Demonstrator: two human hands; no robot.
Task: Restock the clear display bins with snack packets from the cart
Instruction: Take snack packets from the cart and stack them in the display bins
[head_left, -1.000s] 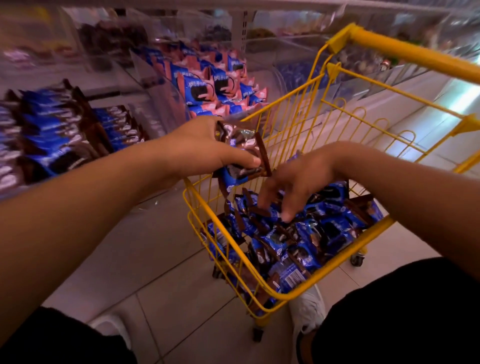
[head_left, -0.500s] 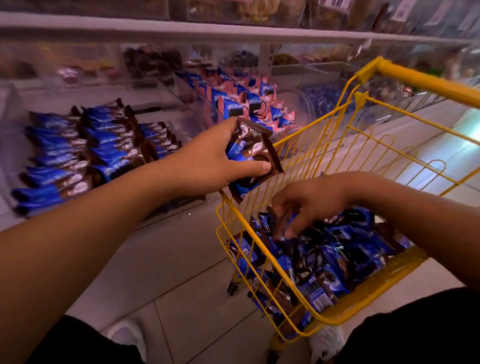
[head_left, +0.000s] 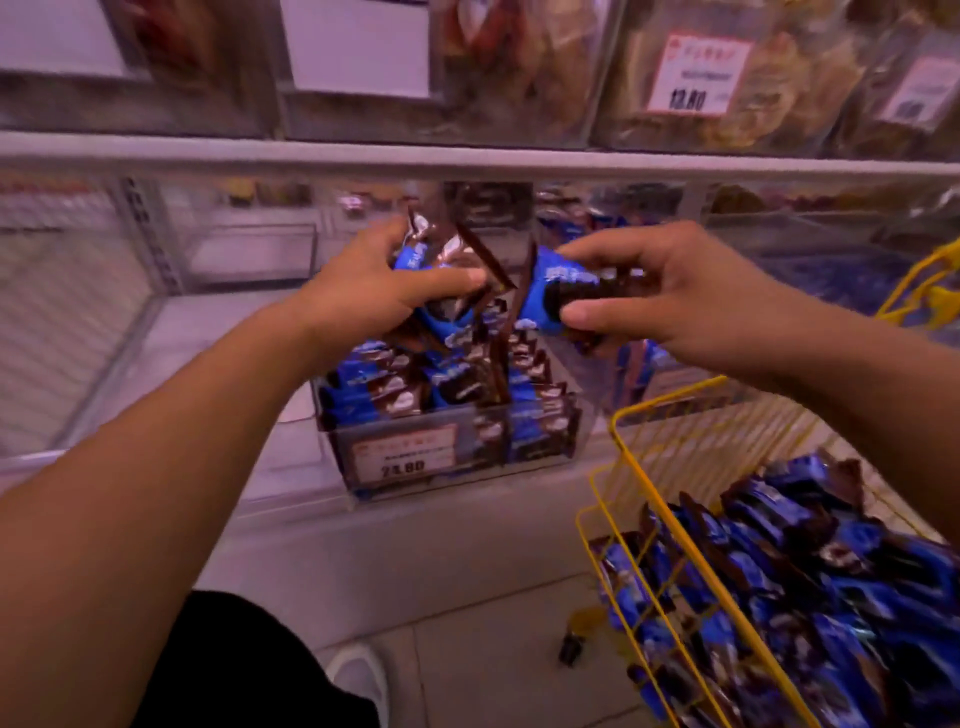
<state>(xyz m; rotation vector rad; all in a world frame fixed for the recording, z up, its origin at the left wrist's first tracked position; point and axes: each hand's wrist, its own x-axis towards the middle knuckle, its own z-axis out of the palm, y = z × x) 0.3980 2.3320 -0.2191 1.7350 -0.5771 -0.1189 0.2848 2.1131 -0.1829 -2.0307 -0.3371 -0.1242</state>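
My left hand (head_left: 363, 291) grips a small bundle of blue and brown snack packets (head_left: 447, 270) above the clear display bin (head_left: 540, 457). My right hand (head_left: 670, 296) pinches another blue and brown packet (head_left: 561, 291) just to the right of it. The two hands are close together over the bin. Rows of the same packets (head_left: 405, 389) stand in the bin, which carries a price label (head_left: 405, 457) on its front. Many more packets (head_left: 810, 571) lie in the yellow wire cart (head_left: 670, 519) at the lower right.
Neighbouring clear bins (head_left: 104, 322) stand to the left of the stocked one. A shelf rail (head_left: 467, 158) runs above, with bagged goods and price tags (head_left: 696, 70) on the upper level. My white shoe (head_left: 358, 680) stands on the tiled floor.
My view swung from the cart to the shelf. My right hand lifted a packet out of the cart, and both hands moved up over the display bin.
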